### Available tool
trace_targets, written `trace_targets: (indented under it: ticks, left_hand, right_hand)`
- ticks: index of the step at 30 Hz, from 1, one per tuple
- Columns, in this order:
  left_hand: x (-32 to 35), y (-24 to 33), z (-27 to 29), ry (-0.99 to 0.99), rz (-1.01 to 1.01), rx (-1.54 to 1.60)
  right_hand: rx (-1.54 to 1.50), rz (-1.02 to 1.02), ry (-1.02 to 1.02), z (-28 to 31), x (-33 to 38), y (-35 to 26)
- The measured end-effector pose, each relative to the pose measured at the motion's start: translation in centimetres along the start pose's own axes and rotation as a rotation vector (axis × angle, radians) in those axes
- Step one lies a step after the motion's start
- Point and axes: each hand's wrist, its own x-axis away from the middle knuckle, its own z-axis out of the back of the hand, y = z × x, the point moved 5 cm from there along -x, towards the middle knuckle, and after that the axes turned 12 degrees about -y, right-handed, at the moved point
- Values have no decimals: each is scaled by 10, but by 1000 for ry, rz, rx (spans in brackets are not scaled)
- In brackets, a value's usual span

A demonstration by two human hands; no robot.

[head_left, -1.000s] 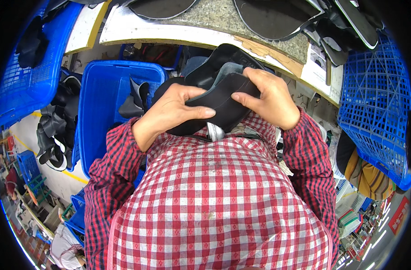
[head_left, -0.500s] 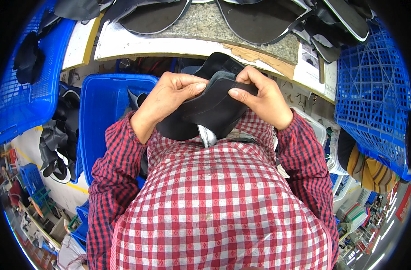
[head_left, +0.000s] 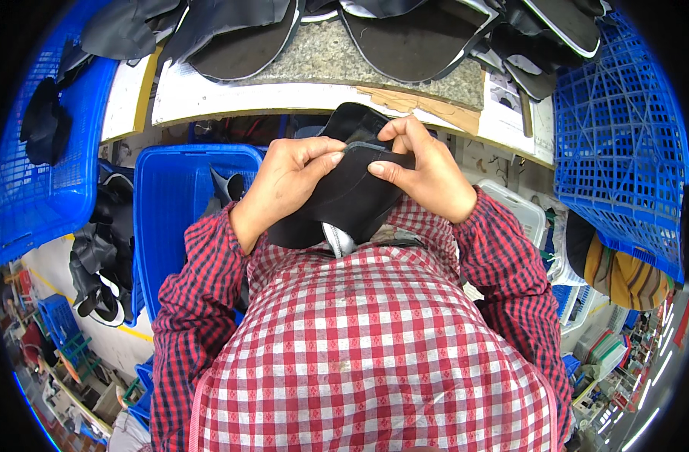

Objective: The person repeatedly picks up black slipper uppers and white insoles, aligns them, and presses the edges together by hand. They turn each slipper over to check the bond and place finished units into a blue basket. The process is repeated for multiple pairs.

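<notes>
Fingers (head_left: pixel 323 154) of the left hand (head_left: pixel 284 181) pinched together on the upper edge of a black shoe upper (head_left: pixel 344 200), thumb over the top, palm against its left side. Fingers (head_left: pixel 382 167) of the right hand (head_left: pixel 427 173) likewise clamped on the same edge just right of the left fingertips, thumb pressing the front face, remaining fingers curled behind. Black shoe upper held up in front of the chest, between both hands, folded and dark, with a grey-white strip hanging at its lower end against the red checked shirt (head_left: pixel 375 346). Beyond the shoe upper, a table (head_left: pixel 231 94) with a white front edge and a speckled grey slab, loaded with more black cut pieces and soles (head_left: pixel 412 45). Left of the shoe upper and lower down, a blue plastic crate (head_left: pixel 175 203) holding a few dark pieces. Further left of that, a blue mesh basket (head_left: pixel 43 188) with black scraps beside it. Right of the shoe upper, well apart, another blue mesh basket (head_left: pixel 620 151) tilted on its side, striped fabric (head_left: pixel 623 275) beneath it.
</notes>
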Motion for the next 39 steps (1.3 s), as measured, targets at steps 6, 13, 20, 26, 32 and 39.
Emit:
trace_targets:
  ticks: [6, 13, 20, 26, 32, 39]
  left_hand:
    - [3, 11, 4, -128, -15, 119]
    - [-2, -20, -21, -227, 157, 46]
    - [12, -42, -19, -315, 160, 404]
    - [8, -31, -16, -142, 165, 178]
    - [-27, -10, 2, -253, 136, 313]
    - [-55, 32, -5, -178, 16, -440]
  right_hand:
    - [-15, 78, -37, -3, 0, 0]
    - [413, 346, 232, -19, 11, -24]
    - [-175, 36, -212, -10, -3, 18]
    - [-57, 15, -238, -2, -19, 35]
    - [98, 96, -199, -4, -23, 28]
    - [192, -30, -106, -5, -20, 30]
